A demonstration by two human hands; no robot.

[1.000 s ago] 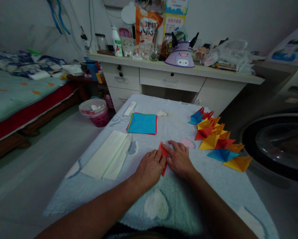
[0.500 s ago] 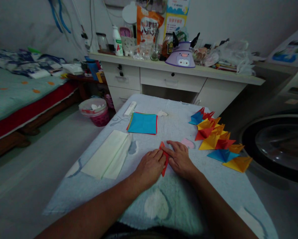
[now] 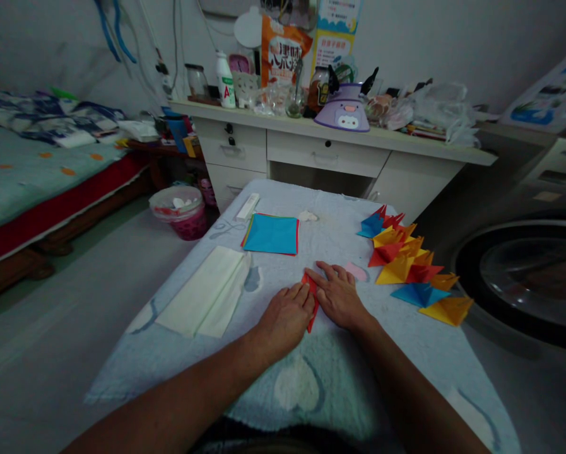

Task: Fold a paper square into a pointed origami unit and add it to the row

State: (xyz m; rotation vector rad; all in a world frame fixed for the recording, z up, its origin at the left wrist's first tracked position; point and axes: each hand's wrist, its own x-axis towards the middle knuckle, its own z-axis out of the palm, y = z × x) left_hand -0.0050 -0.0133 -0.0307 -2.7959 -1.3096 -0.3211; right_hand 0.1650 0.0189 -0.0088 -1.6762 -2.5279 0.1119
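Note:
A narrow piece of folded red origami paper (image 3: 313,315) lies on the cloth-covered table, its long side pointing away from me. My left hand (image 3: 289,313) presses on its left side, fingers bent and held close together on the paper. On the other side, my right hand (image 3: 337,291) lies flat with its fingers spread. Its index fingertip rests on the paper's far tip. Both hands cover part of the red paper. Farther off lies a stack of square paper (image 3: 271,234), blue on top, with red and yellow edges showing.
Several folded paper cranes (image 3: 408,265) in red, yellow and blue stand in rows at the right. A pale folded cloth or tissue (image 3: 202,291) lies at the left. A white remote-like object (image 3: 248,206) sits behind it. Beyond stands a cluttered desk (image 3: 292,120); a pink bucket (image 3: 181,211) is on the floor.
My right index finger has slid away from me along the red paper to its far tip. My left hand stays pressed on the paper. The view has shifted slightly.

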